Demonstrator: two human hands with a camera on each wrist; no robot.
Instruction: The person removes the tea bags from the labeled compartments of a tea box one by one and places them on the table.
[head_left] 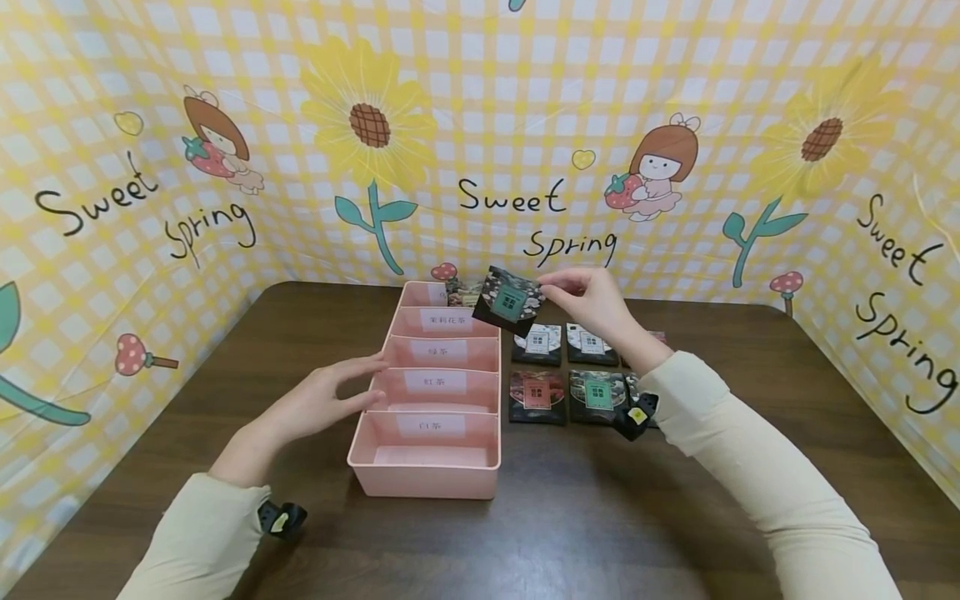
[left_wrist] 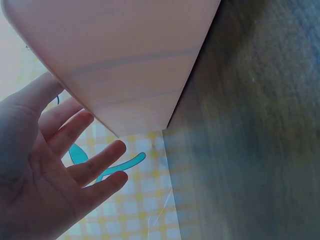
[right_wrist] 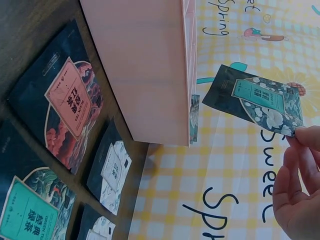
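My right hand (head_left: 592, 302) pinches a dark tea sachet (head_left: 508, 302) by its upper corner, between thumb and fingers. The sachet has a teal label and white flowers, clear in the right wrist view, and hangs tilted above the far right part of the pink divided box (head_left: 423, 482). On the box's left rim rest the fingertips of my left hand (head_left: 315, 404), its fingers loosely spread. White paper labels with Chinese writing mark the compartments. Another sachet (head_left: 463, 293) stands in the farthest compartment, partly hidden behind the held one.
Right of the box lie more sachets on the brown table (head_left: 570, 517): a red-labelled one (head_left: 537, 396), a green-labelled one (head_left: 596, 393) and white-labelled ones (head_left: 537, 343). My right forearm covers some. A yellow checked cloth (head_left: 495, 100) hangs around the back and sides.
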